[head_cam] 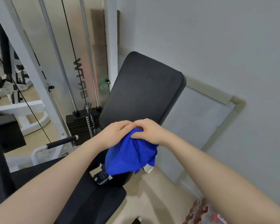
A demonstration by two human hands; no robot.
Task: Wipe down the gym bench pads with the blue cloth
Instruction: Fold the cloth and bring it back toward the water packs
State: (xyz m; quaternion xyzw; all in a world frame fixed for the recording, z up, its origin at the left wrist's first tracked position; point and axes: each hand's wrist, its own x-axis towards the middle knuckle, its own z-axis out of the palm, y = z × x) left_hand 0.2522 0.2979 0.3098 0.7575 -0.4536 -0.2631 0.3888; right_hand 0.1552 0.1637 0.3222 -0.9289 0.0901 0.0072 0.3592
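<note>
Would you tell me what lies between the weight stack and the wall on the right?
In the head view, the black back pad stands tilted between the weight stack and the wall.

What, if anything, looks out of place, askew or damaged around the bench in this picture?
Nothing stands out. The back pad and seat pad look intact, with no visible tears or spills. Both hands, left and right, grip the bunched cloth above the pads. A blurry red-brown object lies on the floor; what it is cannot be told.
</note>
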